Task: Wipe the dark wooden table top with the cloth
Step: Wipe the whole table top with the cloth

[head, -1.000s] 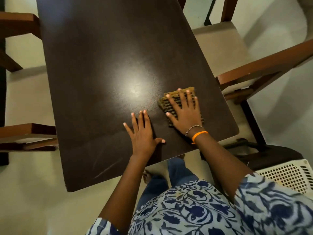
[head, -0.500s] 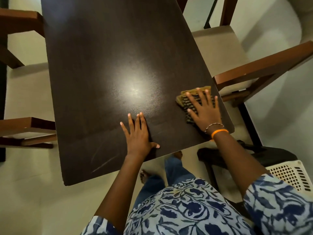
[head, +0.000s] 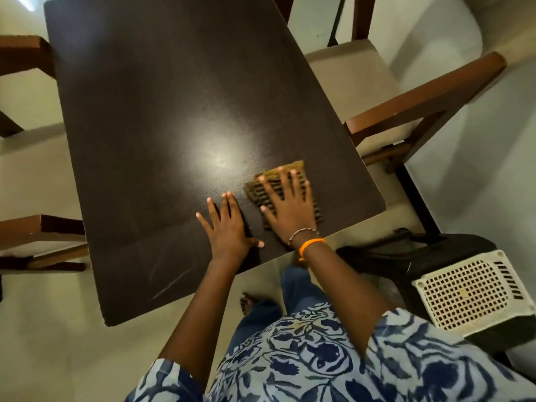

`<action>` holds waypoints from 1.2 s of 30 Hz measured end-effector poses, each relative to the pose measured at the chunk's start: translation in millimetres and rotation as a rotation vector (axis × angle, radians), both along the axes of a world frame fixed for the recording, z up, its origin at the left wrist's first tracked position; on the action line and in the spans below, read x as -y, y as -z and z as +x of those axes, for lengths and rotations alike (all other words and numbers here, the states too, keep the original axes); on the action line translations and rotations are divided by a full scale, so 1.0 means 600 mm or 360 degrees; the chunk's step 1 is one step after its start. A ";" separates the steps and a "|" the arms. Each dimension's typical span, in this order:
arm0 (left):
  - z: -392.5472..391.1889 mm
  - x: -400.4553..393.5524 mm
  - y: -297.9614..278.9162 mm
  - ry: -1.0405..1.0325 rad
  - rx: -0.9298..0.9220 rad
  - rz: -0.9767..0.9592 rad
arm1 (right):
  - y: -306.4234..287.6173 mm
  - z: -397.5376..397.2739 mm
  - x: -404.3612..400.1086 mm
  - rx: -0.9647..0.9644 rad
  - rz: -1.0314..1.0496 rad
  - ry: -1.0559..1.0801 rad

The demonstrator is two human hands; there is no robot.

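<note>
Dark table top, striped yellow-brown cloth

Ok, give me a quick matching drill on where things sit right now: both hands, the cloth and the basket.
Things:
1. left hand
2. right hand
3. cloth
4. basket

Places:
A. on the floor, right of the table
B. flat on bare table top
C. pinned under a palm
D. spread over the cloth

Pairs: 1-B, 2-D, 3-C, 4-A
</note>
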State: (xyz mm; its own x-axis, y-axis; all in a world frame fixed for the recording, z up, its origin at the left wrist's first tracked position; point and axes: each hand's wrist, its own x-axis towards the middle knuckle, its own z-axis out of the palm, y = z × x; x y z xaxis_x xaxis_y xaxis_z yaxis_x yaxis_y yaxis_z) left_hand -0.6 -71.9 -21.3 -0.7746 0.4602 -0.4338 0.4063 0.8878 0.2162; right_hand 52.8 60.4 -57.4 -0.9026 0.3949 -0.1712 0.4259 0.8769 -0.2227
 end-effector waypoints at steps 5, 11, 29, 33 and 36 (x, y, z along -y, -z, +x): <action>0.000 0.003 -0.003 0.0039 -0.0046 -0.0011 | 0.003 0.014 0.005 -0.0005 -0.0006 -0.0278; 0.004 0.002 -0.008 0.0087 -0.0106 -0.0085 | -0.001 0.090 -0.126 0.0019 0.0072 0.0077; 0.046 0.039 -0.008 0.0310 -0.0265 -0.0274 | 0.004 0.083 0.066 -0.0115 -0.0027 0.0016; 0.048 0.036 -0.006 0.0283 -0.0239 -0.0314 | 0.005 0.113 0.039 -0.0156 0.0003 -0.0306; 0.047 0.035 -0.008 0.0284 -0.0219 -0.0360 | 0.001 0.136 -0.013 -0.0162 -0.0029 -0.0204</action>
State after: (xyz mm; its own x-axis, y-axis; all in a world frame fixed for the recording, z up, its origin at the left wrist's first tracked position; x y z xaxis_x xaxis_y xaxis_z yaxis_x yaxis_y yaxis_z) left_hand 27.8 -93.1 -16.6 -0.7490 0.4978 -0.4373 0.5716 0.8192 -0.0466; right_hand 134.2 68.1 -57.8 -0.9584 0.2731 -0.0827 0.2854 0.9180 -0.2753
